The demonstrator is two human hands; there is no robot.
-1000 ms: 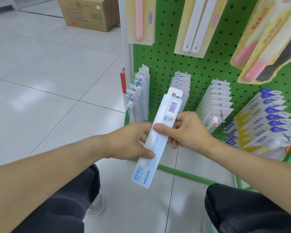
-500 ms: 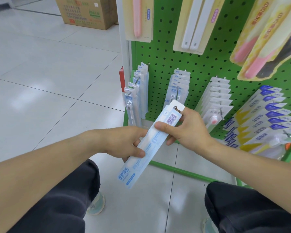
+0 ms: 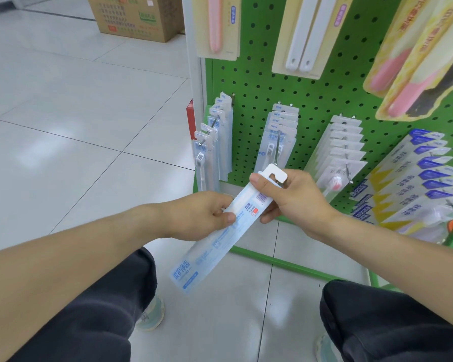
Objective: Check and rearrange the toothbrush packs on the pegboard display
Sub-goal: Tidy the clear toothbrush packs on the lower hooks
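Observation:
A long pale-blue toothbrush pack [image 3: 215, 239] slants from lower left to upper right in front of the green pegboard [image 3: 324, 92]. My left hand [image 3: 202, 215] pinches its middle. Its upper part, just under the white hang tab [image 3: 273, 173], is gripped by my right hand [image 3: 290, 197]. The tab sits at the tip of the middle peg [image 3: 277, 150], which carries a stack of matching packs [image 3: 280, 126]. Whether the peg is through the tab's hole I cannot tell.
A left peg holds similar packs [image 3: 215, 142]; white packs [image 3: 343, 145] and blue-and-yellow packs [image 3: 413, 184] hang to the right. Larger pink and white brush packs [image 3: 301, 32] hang above. A cardboard box [image 3: 139, 17] stands on the tiled floor. My knees are below.
Both hands have tilted the pack further and brought its hang tab down and right to the tip of the middle peg.

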